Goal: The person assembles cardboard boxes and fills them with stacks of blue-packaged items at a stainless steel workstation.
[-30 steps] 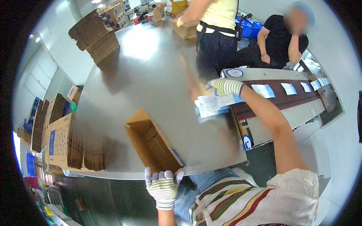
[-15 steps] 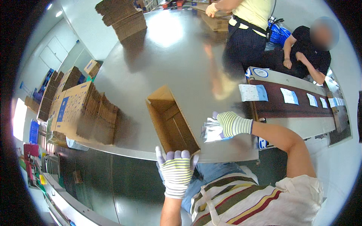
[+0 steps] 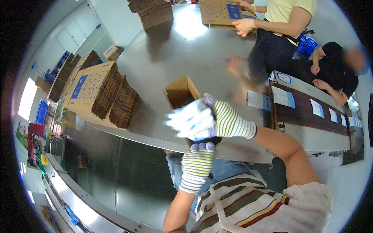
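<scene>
My right hand [image 3: 227,122] pinches a white packet [image 3: 190,120] over the open carton [image 3: 182,93] at the table's near edge; my left hand [image 3: 198,163], fingers pressed together, steadies it. I lower squarely.

Shiny steel table [image 3: 171,58] (glare from overhead light), pale walls, bright window [image 3: 27,99].

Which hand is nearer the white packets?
Right. The right hand grips the white packets over the open carton; the left hand sits below them at the carton's near end.
</scene>
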A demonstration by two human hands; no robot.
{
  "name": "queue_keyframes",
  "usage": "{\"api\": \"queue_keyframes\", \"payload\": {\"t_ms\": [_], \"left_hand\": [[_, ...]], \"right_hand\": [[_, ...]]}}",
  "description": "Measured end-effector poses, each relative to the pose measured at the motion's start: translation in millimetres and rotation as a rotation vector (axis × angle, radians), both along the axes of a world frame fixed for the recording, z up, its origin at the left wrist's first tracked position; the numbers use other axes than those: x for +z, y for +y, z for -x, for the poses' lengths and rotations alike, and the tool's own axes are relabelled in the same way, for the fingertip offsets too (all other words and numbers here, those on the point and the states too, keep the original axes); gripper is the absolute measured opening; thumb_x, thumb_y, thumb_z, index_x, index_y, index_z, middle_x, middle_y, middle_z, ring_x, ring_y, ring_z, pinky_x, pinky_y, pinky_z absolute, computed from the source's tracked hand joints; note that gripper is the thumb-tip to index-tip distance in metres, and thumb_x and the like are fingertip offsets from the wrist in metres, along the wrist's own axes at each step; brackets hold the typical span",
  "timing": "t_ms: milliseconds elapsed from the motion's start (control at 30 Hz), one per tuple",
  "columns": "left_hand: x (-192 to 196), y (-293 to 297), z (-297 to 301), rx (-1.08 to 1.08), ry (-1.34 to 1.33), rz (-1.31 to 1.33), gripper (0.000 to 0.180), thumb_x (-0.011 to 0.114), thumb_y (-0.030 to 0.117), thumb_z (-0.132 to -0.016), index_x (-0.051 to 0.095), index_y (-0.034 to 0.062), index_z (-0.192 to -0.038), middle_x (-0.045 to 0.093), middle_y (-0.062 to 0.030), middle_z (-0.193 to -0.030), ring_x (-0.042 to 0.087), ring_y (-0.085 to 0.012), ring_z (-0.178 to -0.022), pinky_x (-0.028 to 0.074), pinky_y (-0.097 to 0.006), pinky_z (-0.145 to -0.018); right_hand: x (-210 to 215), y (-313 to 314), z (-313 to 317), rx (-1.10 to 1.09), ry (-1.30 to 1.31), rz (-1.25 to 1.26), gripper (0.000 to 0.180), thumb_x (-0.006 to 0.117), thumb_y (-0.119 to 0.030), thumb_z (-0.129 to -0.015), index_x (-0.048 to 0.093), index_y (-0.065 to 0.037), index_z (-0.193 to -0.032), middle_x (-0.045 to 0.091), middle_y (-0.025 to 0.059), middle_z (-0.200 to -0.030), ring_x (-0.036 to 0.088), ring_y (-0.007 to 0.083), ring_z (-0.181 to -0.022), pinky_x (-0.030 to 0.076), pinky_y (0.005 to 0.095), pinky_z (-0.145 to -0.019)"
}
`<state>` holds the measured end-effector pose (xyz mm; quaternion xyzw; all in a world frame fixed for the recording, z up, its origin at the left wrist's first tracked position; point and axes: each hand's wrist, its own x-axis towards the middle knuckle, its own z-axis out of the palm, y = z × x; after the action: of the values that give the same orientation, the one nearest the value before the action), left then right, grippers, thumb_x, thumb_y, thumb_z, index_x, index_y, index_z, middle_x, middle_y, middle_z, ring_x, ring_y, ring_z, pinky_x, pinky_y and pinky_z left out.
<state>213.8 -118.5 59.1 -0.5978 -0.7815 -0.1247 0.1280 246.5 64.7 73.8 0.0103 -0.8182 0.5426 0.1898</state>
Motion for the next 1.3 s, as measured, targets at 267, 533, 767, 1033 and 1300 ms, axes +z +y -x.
{"api": "queue_keyframes", "payload": {"t_ms": [267, 533, 767, 1033, 1300], "left_hand": [[1, -3, 8, -0.125, 0.131, 0.061, 0.017, 0.056, 0.025, -0.081, 0.057, 0.0079, -0.083, 0.057, -0.0068, -0.061, 0.059, -0.0221, -0.056, 0.046, -0.035, -0.044], [91, 0, 64, -0.113, -0.226, -0.579, 0.022, 0.056, 0.020, -0.086, 0.059, 0.0027, -0.098, 0.061, -0.0153, -0.083, 0.061, -0.0301, -0.076, 0.050, -0.037, -0.067], [70, 86, 132, -0.083, -0.373, 0.672, 0.031, 0.041, 0.023, -0.093, 0.063, 0.0054, -0.106, 0.064, -0.0196, -0.102, 0.059, -0.0363, -0.099, 0.045, -0.041, -0.088], [-29, 125, 122, -0.275, -0.321, 1.156, 0.042, 0.051, 0.035, -0.083, 0.064, 0.0105, -0.114, 0.061, -0.0164, -0.117, 0.058, -0.0317, -0.108, 0.046, -0.037, -0.088], [31, 101, 87, -0.332, -0.323, 0.783, 0.036, 0.052, 0.032, -0.083, 0.063, -0.0017, -0.089, 0.065, -0.0224, -0.087, 0.062, -0.0370, -0.086, 0.051, -0.044, -0.073]], "right_hand": [[-1, -3, 1, 0.106, -0.233, -0.814, 0.050, 0.065, -0.029, -0.080, 0.051, -0.011, -0.126, 0.058, 0.0117, -0.118, 0.049, 0.0283, -0.118, 0.026, 0.0456, -0.110], [30, -9, 2, 0.117, -0.567, -0.881, 0.077, 0.076, -0.052, -0.061, 0.058, -0.001, -0.115, 0.066, 0.0197, -0.102, 0.061, 0.0300, -0.103, 0.026, 0.0460, -0.109], [31, -5, -23, 0.086, -0.062, -0.367, 0.085, 0.084, -0.038, -0.059, 0.043, -0.002, -0.124, 0.055, 0.0215, -0.117, 0.055, 0.0342, -0.109, 0.044, 0.0419, -0.095], [-7, -29, -60, -0.023, 0.070, -1.105, 0.024, 0.058, -0.031, -0.080, 0.064, -0.010, -0.091, 0.062, 0.0087, -0.104, 0.052, 0.0266, -0.113, 0.036, 0.0464, -0.103], [-30, -26, -56, -0.211, 0.319, -0.878, 0.023, 0.065, -0.024, -0.072, 0.063, -0.010, -0.090, 0.059, 0.0098, -0.100, 0.054, 0.0280, -0.104, 0.041, 0.0467, -0.099]]}}
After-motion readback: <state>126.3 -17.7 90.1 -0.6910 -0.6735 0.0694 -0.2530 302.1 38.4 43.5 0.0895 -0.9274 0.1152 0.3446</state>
